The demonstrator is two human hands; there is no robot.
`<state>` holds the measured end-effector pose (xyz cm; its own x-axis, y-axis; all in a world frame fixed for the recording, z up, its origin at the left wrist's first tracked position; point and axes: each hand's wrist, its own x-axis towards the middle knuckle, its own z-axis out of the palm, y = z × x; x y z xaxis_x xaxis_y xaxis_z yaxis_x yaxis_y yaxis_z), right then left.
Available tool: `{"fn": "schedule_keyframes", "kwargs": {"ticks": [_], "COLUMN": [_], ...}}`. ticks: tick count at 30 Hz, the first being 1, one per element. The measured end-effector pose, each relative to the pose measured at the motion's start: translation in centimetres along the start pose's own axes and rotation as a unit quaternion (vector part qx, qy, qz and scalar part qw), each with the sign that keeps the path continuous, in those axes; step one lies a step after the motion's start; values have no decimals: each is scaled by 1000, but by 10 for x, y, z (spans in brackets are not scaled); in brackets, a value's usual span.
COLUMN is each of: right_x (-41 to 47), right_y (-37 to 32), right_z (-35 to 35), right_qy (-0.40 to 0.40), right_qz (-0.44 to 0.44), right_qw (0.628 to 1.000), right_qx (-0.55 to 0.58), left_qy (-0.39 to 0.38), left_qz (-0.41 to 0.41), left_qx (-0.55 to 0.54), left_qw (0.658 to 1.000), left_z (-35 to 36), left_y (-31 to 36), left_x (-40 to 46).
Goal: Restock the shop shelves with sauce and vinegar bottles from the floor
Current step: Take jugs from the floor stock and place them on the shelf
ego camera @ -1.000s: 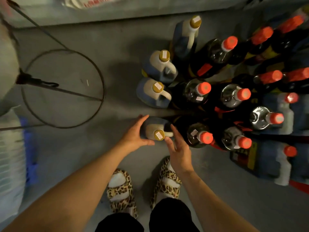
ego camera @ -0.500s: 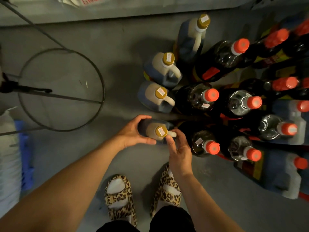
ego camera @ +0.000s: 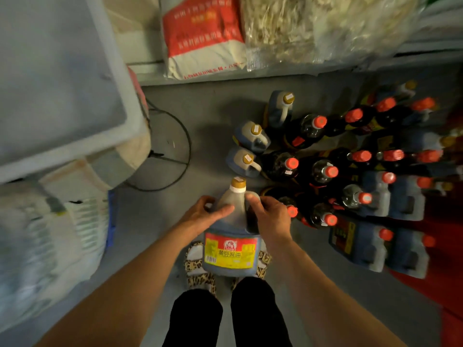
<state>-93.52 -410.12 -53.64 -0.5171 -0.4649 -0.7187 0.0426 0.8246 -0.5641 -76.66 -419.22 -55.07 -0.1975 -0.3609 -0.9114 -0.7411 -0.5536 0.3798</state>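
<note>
Soy sauce jug (ego camera: 231,242), gold cap, red and yellow label, held at lower centre of frame above leopard-print sandals (ego camera: 198,271). Left hand (ego camera: 200,216) pressed against jug's shoulder, fingers wrapped behind the neck. Right hand (ego camera: 270,216) curled round the handle side. Remaining bottles (ego camera: 323,169) standing on grey floor (ego camera: 213,101) at centre right. White crate (ego camera: 62,78) at upper left, blurred.

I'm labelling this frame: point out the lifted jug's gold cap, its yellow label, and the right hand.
gold cap (ego camera: 238,182), head view, top of cap.
yellow label (ego camera: 229,254), head view, label centre.
right hand (ego camera: 271,215), head view, back of hand.
</note>
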Motion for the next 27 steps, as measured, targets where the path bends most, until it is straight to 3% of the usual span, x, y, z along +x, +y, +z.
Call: {"fn": "schedule_keyframes", "kwargs": {"ticks": [4,14,21,27], "right_x": [-44,-182,-271,-332], "right_y": [-77,-290,-440,-564], "right_z": [-50,-204,-276,-302], "right_qy": [18,73,135,175], "right_qz": [-18,-154,-342,-458], "right_qw": [999,984,929,872], "right_qx": [-31,-60,-39,-6], "left_qy": [19,53,138,220], "left_qz": [11,180,328,446], "left_qx": [13,64,57,54], "left_qw": [1000,980,933,866], "left_z": [-12,-64,-120,-189], "left_y": [73,254,357,432], "left_x": [-89,-306,-449,-542]}}
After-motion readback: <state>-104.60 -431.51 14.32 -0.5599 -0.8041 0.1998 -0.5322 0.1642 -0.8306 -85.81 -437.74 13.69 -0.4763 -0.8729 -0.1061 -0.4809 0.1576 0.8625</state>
